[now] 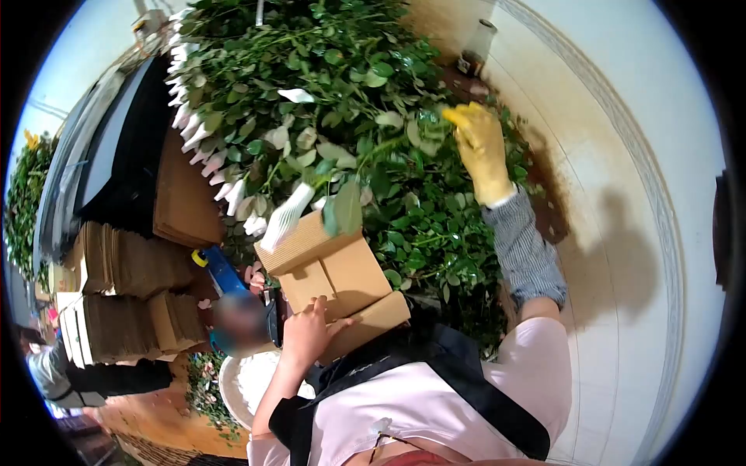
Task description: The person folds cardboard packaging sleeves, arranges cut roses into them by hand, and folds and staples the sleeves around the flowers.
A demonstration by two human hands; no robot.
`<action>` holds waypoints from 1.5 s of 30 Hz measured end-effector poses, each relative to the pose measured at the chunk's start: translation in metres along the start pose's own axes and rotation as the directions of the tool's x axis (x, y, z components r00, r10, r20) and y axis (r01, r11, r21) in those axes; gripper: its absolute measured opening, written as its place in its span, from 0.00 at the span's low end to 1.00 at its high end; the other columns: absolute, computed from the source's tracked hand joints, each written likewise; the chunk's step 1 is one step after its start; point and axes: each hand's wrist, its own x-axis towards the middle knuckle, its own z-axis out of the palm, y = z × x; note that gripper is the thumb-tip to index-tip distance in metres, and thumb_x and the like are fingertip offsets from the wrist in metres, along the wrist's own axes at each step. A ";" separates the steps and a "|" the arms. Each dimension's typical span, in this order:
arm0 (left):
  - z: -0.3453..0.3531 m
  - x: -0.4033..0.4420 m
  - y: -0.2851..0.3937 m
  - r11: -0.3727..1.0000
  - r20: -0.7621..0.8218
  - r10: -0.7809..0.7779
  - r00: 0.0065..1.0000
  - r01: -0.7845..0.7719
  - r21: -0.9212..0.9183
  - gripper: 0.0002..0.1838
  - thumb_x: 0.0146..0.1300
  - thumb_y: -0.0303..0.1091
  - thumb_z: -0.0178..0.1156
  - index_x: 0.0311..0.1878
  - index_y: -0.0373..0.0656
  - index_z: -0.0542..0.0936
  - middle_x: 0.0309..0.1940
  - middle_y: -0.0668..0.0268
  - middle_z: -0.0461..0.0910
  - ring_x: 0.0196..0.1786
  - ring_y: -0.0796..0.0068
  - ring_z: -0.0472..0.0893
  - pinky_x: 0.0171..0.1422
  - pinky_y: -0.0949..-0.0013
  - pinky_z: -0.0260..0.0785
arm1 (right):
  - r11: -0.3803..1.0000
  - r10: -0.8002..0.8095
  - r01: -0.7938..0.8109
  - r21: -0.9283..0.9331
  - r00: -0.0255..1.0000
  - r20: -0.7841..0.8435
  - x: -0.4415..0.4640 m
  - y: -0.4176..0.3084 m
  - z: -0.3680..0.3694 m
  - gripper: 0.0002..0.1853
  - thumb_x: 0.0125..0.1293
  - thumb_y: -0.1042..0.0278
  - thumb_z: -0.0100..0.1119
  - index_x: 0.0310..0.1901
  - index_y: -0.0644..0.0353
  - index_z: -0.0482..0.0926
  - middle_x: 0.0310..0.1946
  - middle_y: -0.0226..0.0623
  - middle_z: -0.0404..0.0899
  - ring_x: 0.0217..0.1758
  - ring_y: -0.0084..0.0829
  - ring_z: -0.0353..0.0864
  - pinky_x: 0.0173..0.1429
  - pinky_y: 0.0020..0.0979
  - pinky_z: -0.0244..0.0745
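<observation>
My left hand is bare and rests on a piece of corrugated cardboard in front of my body. Its fingers lie on the cardboard with the thumb spread to the right. A yellow glove covers my right hand, raised at the right of the leaf pile. Its fingers are closed around the stem end of a rose, whose leafy stem reaches left across the pile. White netting sleeves the bloom, which hangs over the cardboard's upper left edge. The grip itself is partly hidden by leaves.
A large heap of roses with netted heads fills the back. Stacks of cardboard stand at left, near a blue tool and a white tub. A glass vase stands by the right wall. Another person's sleeve shows far left.
</observation>
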 end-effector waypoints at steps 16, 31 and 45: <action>-0.006 -0.001 0.025 0.989 -0.002 -0.146 0.989 0.146 0.001 0.36 0.64 0.67 0.61 0.55 0.39 0.79 0.32 0.51 0.86 0.36 0.49 0.87 0.39 0.53 0.79 | 0.973 0.224 -0.204 0.106 0.942 -0.249 0.006 0.041 0.023 0.20 0.55 0.84 0.65 0.50 0.55 0.84 0.39 0.40 0.85 0.45 0.44 0.82 0.69 0.47 0.71; -0.006 -0.001 0.031 0.985 -0.011 -0.172 0.985 0.172 -0.004 0.34 0.64 0.64 0.63 0.54 0.40 0.79 0.35 0.50 0.86 0.37 0.49 0.87 0.41 0.53 0.78 | 0.834 0.522 -0.453 -0.316 0.461 0.718 -0.036 0.040 0.148 0.21 0.57 0.58 0.73 0.50 0.59 0.83 0.43 0.39 0.88 0.48 0.36 0.88 0.53 0.39 0.82; -0.011 0.000 0.015 0.996 0.000 -0.091 0.996 0.091 -0.003 0.36 0.65 0.67 0.60 0.52 0.38 0.80 0.43 0.52 0.87 0.35 0.52 0.88 0.37 0.56 0.81 | 0.927 0.070 -0.065 0.369 0.998 0.000 -0.024 0.013 0.002 0.17 0.57 0.82 0.69 0.49 0.57 0.83 0.47 0.39 0.86 0.54 0.43 0.85 0.73 0.48 0.71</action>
